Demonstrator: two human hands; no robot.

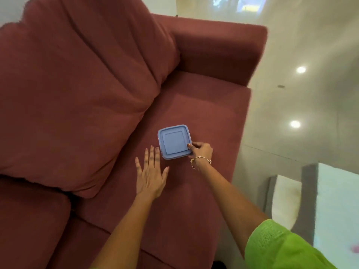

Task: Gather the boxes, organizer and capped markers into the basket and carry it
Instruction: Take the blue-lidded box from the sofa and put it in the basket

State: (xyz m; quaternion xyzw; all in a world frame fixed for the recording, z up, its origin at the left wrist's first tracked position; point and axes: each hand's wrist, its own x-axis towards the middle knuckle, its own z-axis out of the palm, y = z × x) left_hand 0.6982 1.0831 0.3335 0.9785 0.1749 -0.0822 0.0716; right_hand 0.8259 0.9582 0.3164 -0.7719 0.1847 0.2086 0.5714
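Leftmost, the left hand (150,174) hovers flat, fingers spread and straight, just beside the square blue-lidded plastic box (174,141) on the dark red fabric sofa seat (204,113). The right hand (200,151) pinches its right edge, apparently thumb on top. Collecting a box seems underway; next it needs lifting toward the basket, which is not in view.

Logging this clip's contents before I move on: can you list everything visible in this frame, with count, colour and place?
sofa: one, dark red, fills left and centre.
back cushions: two, dark red, against the sofa back.
box: one, blue, lidded, on the sofa seat.
floor: one, glossy pale grey, right side.
furniture piece: one, grey and white, lower right, blurred.
bracelet: one, gold, right wrist.
sleeve: one, bright green, right arm.
left hand: one, open and flat, beside the box's left edge.
right hand: one, grips the box's right corner.
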